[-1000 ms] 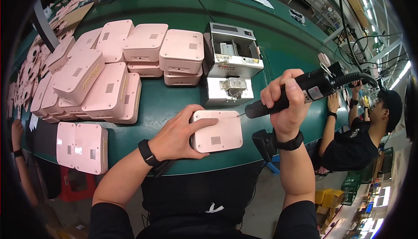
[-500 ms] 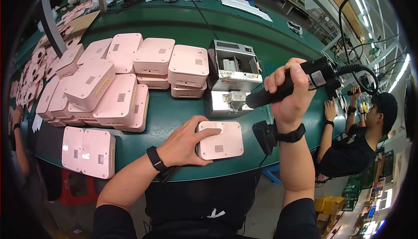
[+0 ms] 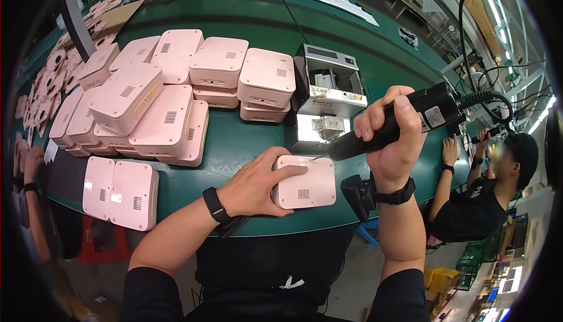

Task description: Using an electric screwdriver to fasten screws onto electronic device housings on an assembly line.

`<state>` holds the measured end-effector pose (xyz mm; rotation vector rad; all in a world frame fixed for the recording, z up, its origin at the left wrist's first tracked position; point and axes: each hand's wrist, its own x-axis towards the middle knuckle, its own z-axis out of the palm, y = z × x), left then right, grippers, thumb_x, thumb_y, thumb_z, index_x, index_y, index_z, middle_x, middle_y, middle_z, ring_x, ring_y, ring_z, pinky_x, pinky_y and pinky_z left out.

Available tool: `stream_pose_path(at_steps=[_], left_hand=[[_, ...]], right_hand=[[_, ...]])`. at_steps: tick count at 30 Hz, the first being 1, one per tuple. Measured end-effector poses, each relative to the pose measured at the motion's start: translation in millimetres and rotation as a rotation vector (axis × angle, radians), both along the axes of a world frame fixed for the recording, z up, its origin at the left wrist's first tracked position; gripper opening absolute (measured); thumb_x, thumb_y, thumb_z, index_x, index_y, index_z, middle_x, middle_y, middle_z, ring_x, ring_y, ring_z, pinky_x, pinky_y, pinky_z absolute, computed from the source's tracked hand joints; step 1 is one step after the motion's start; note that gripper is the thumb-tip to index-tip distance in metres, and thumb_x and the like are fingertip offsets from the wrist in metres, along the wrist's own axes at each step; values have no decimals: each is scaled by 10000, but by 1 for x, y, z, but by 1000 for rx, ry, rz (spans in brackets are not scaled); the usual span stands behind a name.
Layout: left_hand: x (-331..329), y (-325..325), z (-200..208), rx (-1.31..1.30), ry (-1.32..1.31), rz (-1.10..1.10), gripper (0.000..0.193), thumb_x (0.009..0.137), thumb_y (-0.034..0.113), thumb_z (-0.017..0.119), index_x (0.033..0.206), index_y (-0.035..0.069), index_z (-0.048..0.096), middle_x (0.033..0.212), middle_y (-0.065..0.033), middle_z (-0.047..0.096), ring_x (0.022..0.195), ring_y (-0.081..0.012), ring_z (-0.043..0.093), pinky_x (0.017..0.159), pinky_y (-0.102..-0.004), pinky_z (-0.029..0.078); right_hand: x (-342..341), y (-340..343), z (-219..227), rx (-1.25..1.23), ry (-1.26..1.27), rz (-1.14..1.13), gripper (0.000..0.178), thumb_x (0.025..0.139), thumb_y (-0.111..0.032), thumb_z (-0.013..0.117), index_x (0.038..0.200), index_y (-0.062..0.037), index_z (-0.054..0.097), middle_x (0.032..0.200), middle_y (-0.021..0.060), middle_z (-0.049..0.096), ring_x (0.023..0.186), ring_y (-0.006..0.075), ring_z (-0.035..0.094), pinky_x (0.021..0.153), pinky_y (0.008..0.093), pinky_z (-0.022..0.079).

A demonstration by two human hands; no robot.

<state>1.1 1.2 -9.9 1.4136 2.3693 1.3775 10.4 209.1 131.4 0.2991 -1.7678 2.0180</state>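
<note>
A worker's left hand (image 3: 258, 182) lies spread, pressing a pink casing (image 3: 305, 182) to the green bench (image 3: 246, 140), while the right hand (image 3: 392, 141) fists a black electric screwdriver (image 3: 394, 127), bit apparently touching the casing's top edge. If the tilted bit slips, it could scratch the plastic or nick the nearby fingertips.

The pink casing (image 3: 305, 182) under your left hand (image 3: 258, 184) looks like smooth matt plastic, as do the stacked pink casings (image 3: 176, 82) toward the bench's far left. Your right hand (image 3: 390, 140) grips a black electric screwdriver (image 3: 404, 124) of slightly glossy plastic. The green bench (image 3: 246, 17) looks matt.
</note>
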Motion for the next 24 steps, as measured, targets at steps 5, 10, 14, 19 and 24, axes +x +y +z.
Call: stream_pose_path(at_steps=[5,10,14,19,24], left_hand=[[1,-9,-11,27,9,28,800,591,324,888,1313,165,581,1278,-203,487,1190,-402,506,1011,-456,454],[6,22,-21,132,60,-5,829,535,335,889,1270,118,573,1242,-217,467,1178,-420,483,1008,-463,442],[12,2,-13,84,-26,37,818,553,332,881,1278,124,564,1246,-213,456,1169,-421,490,995,-461,448],[17,2,-9,94,-43,36,804,570,333,876,1278,127,556,1268,-210,449,1167,-416,497,991,-451,452],[14,23,-22,156,19,-52,832,563,350,885,1303,136,570,1289,-215,463,1180,-414,494,1012,-463,438]], right_hand=[[-8,-13,-24,-110,-58,13,134,949,-220,554,997,-109,495,632,4,417,518,111,414,484,273,380],[-1,19,-34,-223,-56,-100,147,985,-201,545,1069,-99,478,641,-38,367,514,55,369,445,198,317],[-15,10,-46,-261,-8,44,187,975,-211,538,1041,-61,448,652,-6,398,508,66,362,446,215,340],[-9,9,-43,-224,7,98,167,972,-194,543,1018,-63,450,632,-9,390,487,73,354,439,218,339],[9,14,-29,-182,-108,4,130,970,-199,577,962,-111,482,619,-42,354,492,59,346,432,218,303]])
